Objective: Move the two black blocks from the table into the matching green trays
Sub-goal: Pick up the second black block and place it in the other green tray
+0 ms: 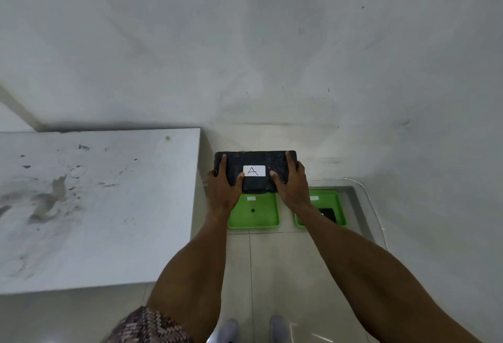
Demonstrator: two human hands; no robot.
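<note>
A black block (255, 159) with a white label marked "A" is held in the air between both hands, above the floor. My left hand (223, 187) grips its left end and my right hand (291, 185) grips its right end. Below the block, on the floor, lies a green tray (254, 220) with a small white label and a dark dot inside. A second green tray (336, 206) lies to its right, partly hidden by my right forearm, with a dark object inside.
A stained white table (95, 201) fills the left side, its right edge close to my left hand. The wall rises just behind the trays. A clear plastic sheet (373, 206) lies at the right tray. My feet (253, 329) stand on the tiled floor.
</note>
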